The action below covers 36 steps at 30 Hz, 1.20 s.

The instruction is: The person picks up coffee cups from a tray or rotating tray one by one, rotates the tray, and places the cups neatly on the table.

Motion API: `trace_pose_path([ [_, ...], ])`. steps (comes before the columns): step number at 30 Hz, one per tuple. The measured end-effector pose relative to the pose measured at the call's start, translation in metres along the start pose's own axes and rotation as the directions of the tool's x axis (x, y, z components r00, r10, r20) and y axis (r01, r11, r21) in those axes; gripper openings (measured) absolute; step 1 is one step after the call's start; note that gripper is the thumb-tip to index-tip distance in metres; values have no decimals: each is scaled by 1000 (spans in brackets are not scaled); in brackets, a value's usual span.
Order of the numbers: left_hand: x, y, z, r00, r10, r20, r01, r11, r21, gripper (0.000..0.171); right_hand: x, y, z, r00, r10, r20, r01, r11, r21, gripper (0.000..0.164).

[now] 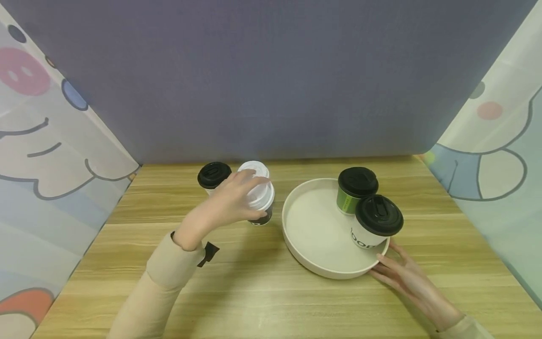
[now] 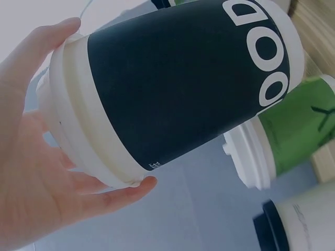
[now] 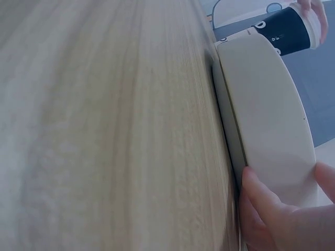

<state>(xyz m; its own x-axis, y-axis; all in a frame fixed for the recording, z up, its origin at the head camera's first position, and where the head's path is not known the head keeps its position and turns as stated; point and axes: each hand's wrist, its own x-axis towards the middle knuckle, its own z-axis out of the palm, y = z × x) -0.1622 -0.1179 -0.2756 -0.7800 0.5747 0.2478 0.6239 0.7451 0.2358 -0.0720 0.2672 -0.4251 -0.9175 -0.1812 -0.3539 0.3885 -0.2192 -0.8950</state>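
My left hand [image 1: 226, 205] grips a paper coffee cup [image 2: 183, 83] by its white lid, thumb on one side and fingers round the other. The cup has a black sleeve with large white letters. My right hand [image 1: 406, 278] holds the near right rim of a round cream tray [image 1: 313, 230], thumb at the upper edge and fingertips low on the outer wall [image 3: 272, 115]. Inside the tray, at its right, stand a green cup [image 1: 348, 201] and a white lettered cup [image 1: 367, 235], both with black lids.
Behind the left hand stand a black-lidded cup [image 1: 213, 174] and a green cup with a white lid [image 2: 301, 125]. A grey panel [image 1: 271, 84] rises along the back of the wooden table [image 1: 271, 296]. Cartoon-printed sheets flank both sides.
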Motion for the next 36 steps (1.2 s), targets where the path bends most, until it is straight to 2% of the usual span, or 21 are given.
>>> trace_pose_path([
  [6, -14, -14, -1, 998, -52, -26, 52, 999, -7, 62, 0, 1, 0, 1000, -4, -3, 4, 1000, -3, 81],
  [16, -32, -37, 2, 994, -111, -18, 110, 994, -16, 62, -1, 0, 1, 1000, 5, -21, -5, 1000, 4, 81],
  [28, -47, -61, 15, 991, -120, -60, 122, 992, 22, 62, -1, 1, 2, 1000, -2, -21, 1, 1000, -24, 80],
  [36, -53, -69, 19, 984, -171, -48, 171, 985, 12, 65, -2, 0, 3, 1000, 3, -19, -4, 1000, -15, 80],
])
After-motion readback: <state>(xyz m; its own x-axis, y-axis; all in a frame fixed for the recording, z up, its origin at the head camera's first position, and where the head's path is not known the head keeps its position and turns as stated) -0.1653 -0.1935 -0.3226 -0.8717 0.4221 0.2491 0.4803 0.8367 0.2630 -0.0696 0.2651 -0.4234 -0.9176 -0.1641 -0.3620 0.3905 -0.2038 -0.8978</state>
